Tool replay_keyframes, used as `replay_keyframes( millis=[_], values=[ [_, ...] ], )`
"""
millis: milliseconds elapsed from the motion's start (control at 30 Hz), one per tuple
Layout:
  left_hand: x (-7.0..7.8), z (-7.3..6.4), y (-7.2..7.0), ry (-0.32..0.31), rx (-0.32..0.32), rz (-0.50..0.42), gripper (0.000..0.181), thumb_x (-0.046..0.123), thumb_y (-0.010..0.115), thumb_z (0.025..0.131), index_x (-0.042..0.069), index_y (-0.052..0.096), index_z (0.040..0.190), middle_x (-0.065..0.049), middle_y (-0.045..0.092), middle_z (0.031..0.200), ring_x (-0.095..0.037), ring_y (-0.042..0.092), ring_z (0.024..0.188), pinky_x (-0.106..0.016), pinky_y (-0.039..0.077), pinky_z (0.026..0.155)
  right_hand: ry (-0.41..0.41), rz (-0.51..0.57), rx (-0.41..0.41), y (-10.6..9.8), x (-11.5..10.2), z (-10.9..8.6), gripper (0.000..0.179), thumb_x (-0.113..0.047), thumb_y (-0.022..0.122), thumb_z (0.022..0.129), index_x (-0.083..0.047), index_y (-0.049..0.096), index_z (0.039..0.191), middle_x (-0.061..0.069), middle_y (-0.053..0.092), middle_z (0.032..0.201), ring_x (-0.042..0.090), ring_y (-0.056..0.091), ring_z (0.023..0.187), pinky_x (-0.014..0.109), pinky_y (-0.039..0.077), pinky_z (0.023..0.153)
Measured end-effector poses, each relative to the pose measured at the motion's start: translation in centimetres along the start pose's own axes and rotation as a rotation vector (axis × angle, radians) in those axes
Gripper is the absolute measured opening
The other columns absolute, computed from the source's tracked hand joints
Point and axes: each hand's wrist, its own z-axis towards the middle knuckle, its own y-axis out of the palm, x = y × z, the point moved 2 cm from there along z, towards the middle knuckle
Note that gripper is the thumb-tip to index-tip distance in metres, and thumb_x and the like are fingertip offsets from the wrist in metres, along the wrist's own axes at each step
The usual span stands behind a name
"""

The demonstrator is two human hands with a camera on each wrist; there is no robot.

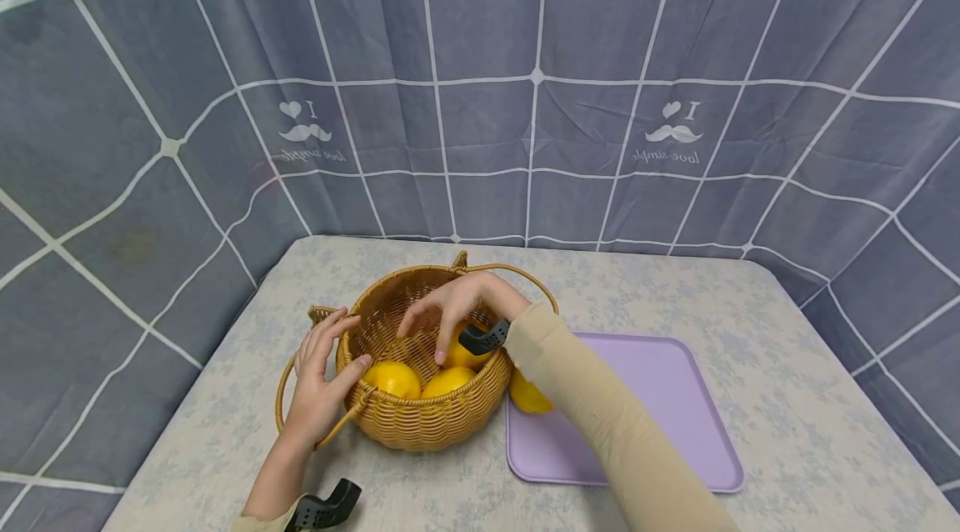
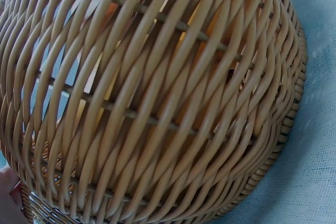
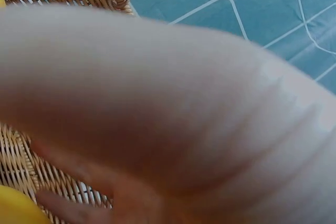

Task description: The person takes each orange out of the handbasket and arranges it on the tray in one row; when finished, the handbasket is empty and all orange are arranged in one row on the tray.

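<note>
A round wicker basket (image 1: 431,424) stands on the table with yellow lemons in it. Two of them, a left lemon (image 1: 395,380) and a middle lemon (image 1: 447,382), lie near the front wall. A third lemon (image 1: 461,355) is partly hidden under my right hand (image 1: 457,305), which reaches over the basket with thumb and fingers apart and nothing between them. My left hand (image 1: 318,382) rests against the basket's left side, its fairly straight fingers and thumb tip at the rim. Close wicker weave (image 2: 157,98) fills the left wrist view.
A lilac tray (image 1: 652,399) lies right of the basket. Another lemon (image 1: 528,395) is at the tray's left end, partly covered by my right sleeve (image 1: 600,415). The basket's handles (image 1: 517,269) stick out at both sides. A grey gridded curtain (image 1: 487,132) hangs behind the table.
</note>
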Motion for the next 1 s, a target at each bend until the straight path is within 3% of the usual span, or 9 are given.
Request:
replay_keyframes(
  millis=[167,433,533,767,867,1000],
  values=[
    [0.05,-0.07,0.01,-0.012,-0.001,-0.002,0.05,0.005,0.064,0.085,0.01,0.051,0.133,-0.006,0.03,0.147,-0.035,0.011,0.138,-0.066,0.004,0.1,0.048,-0.004,-0.037,0.16,0.01,0.1,0.075,-0.014,0.081,0.072,-0.008,0.046,0.137,-0.002,0.042,0.139,0.018,0.035,0.132,0.03,0.032,0.105],
    [0.14,-0.08,-0.03,0.002,0.006,-0.001,0.049,0.004,0.064,0.085,0.009,0.051,0.132,-0.005,0.031,0.146,-0.034,0.013,0.137,-0.066,0.004,0.1,0.115,0.23,-0.057,0.67,0.21,0.11,0.073,0.001,0.075,0.075,-0.005,0.04,0.139,0.005,0.031,0.145,0.032,0.044,0.126,0.028,0.048,0.089],
    [0.1,-0.07,-0.04,0.002,0.007,0.001,0.05,0.004,0.064,0.085,0.009,0.051,0.132,-0.005,0.031,0.146,-0.034,0.013,0.137,-0.066,0.005,0.1,0.121,0.171,-0.055,0.61,0.12,0.07,0.073,-0.004,0.077,0.075,-0.006,0.042,0.139,0.003,0.033,0.144,0.031,0.043,0.127,0.026,0.046,0.091],
    [-0.18,0.02,0.02,0.014,0.009,0.001,0.051,0.002,0.065,0.084,0.007,0.051,0.132,-0.006,0.032,0.146,-0.034,0.015,0.137,-0.065,0.003,0.1,0.13,-0.117,-0.075,0.4,0.13,0.28,0.074,-0.016,0.082,0.072,-0.01,0.047,0.136,-0.001,0.04,0.139,0.015,0.033,0.13,0.029,0.028,0.106],
    [-0.26,0.03,0.05,0.02,0.011,-0.003,0.051,0.001,0.064,0.083,0.007,0.051,0.132,-0.006,0.032,0.145,-0.033,0.016,0.136,-0.064,0.002,0.1,0.159,-0.147,-0.085,0.51,0.26,0.32,0.073,-0.017,0.083,0.07,-0.015,0.048,0.134,-0.001,0.044,0.134,0.011,0.038,0.122,0.026,0.033,0.101],
    [-0.33,0.04,0.06,0.02,0.011,-0.004,0.051,0.0,0.064,0.083,0.007,0.051,0.131,-0.006,0.032,0.146,-0.034,0.015,0.137,-0.065,0.002,0.1,0.135,-0.122,-0.077,0.52,0.3,0.32,0.073,-0.013,0.084,0.068,-0.017,0.047,0.131,0.0,0.045,0.124,0.012,0.043,0.112,0.024,0.039,0.093]
  ],
)
